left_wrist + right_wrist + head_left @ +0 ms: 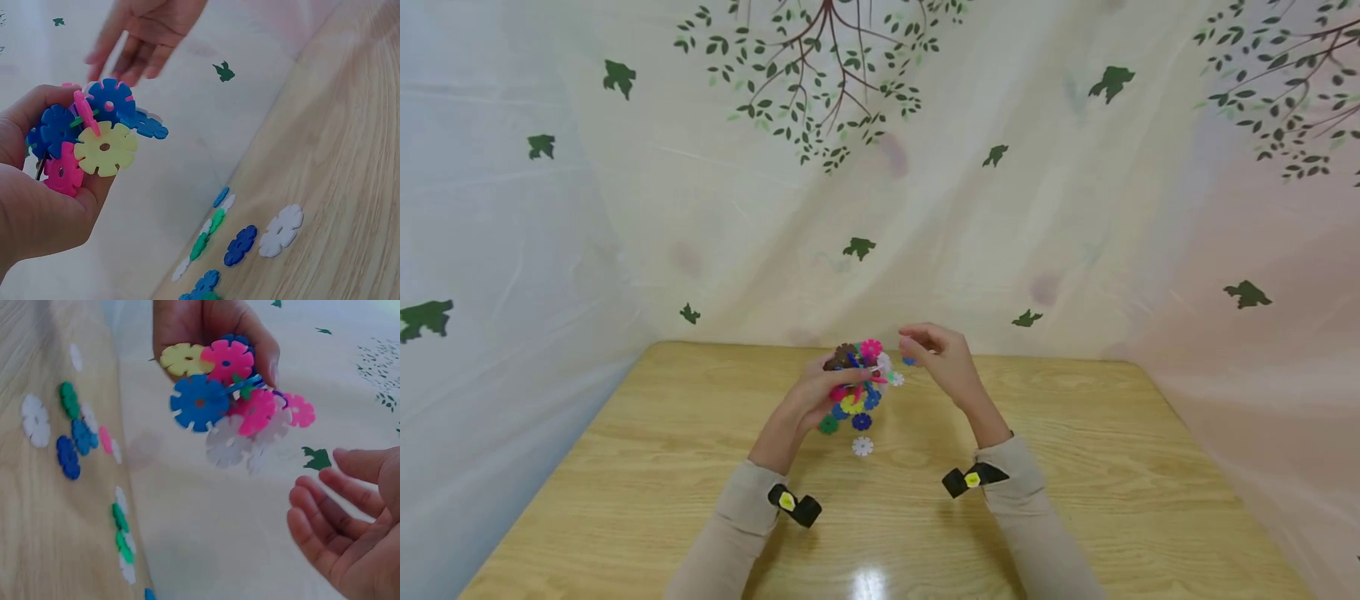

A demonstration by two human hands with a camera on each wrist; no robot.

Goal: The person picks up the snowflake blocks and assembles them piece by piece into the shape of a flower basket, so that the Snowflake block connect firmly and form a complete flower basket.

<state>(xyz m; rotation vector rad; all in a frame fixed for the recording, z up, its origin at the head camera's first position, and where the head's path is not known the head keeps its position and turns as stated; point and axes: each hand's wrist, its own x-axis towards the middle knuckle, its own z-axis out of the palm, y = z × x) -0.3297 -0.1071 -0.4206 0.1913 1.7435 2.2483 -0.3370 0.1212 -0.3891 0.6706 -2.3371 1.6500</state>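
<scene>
My left hand (805, 398) grips a cluster of joined plastic flower discs (105, 149) above the table. Blue, pink, yellow and white notched discs stick out of it at many angles. In the right wrist view, white discs (226, 444) and a large blue disc (199, 403) face the camera. My right hand (953, 365) hovers just to the right of the cluster, apart from it. Its fingers (312, 528) are loosely bent with nothing between them. Part of the cluster lies hidden behind the left thumb and palm.
Loose flower discs lie on the wooden table (1075, 467) below the hands, among them a white disc (862, 447), a dark blue disc (240, 245) and several green, blue and white ones. A printed cloth (925, 250) hangs behind the table's far edge.
</scene>
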